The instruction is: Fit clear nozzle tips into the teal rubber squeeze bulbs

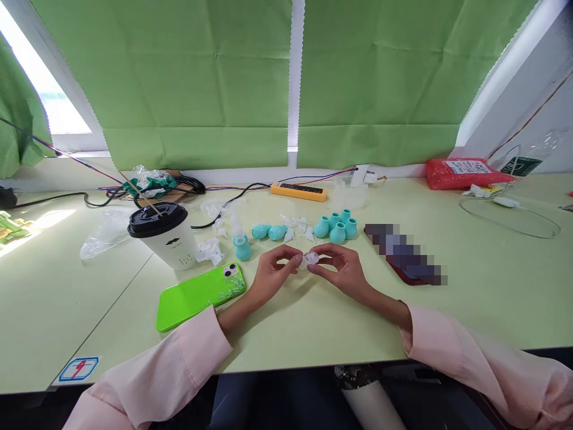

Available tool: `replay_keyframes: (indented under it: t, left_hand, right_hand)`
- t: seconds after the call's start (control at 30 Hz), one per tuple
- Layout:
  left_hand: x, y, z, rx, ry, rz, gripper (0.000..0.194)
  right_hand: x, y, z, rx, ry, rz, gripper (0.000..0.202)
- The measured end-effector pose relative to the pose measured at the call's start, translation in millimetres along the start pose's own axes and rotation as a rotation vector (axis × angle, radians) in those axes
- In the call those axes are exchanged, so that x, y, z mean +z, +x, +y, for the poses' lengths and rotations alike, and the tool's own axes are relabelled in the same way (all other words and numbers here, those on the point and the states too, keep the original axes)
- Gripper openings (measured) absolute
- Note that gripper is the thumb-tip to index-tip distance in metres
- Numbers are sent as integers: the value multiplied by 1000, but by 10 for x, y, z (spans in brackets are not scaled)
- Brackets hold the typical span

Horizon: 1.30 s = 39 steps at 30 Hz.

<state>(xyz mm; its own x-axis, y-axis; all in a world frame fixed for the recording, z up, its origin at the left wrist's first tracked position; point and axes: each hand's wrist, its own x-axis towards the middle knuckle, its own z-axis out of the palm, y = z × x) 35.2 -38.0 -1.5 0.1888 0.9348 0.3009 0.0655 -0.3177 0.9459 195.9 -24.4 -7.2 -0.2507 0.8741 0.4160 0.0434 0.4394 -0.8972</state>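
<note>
Between my two hands, just above the table, is a small clear plastic piece. My left hand pinches its left side between thumb and fingers. The fingers of my right hand close on its right side. Behind my right hand stand several turquoise bulb-shaped pieces in a cluster. Two more turquoise pieces lie behind my left hand. Further left, a clear part stands up from another turquoise piece. Small white translucent bits are scattered between the groups.
A lidded paper cup, a green phone and crumpled tissue are at the left. A dark, pixelated phone lies right of my right hand. Further back are an orange power strip, cables and a red package.
</note>
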Motion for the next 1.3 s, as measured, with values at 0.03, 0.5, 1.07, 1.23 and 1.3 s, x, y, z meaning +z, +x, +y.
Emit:
replay_keyframes:
  t: [0.03,0.5,1.07,1.23,1.3]
  left_hand:
    - [-4,14,-9,-90,-114,-29,28]
    - [0,34,-21,-288,-413,-104,38]
    - [-97,102,-84,-327,-373,106,30]
    - [-105,107,-72,-318,-334,166,30]
    - [-105,112,-85,-308,-300,184,31]
  right_hand:
    - [4,-4,0,-20,-9,-1,24]
    - [19,-15,29,-183,-191,40,19]
    - [-328,277,110,-285,-736,219,21]
    - [-330,271,209,-128,-1119,22,22]
    - [-315,256,240,-43,-1222,-25,28]
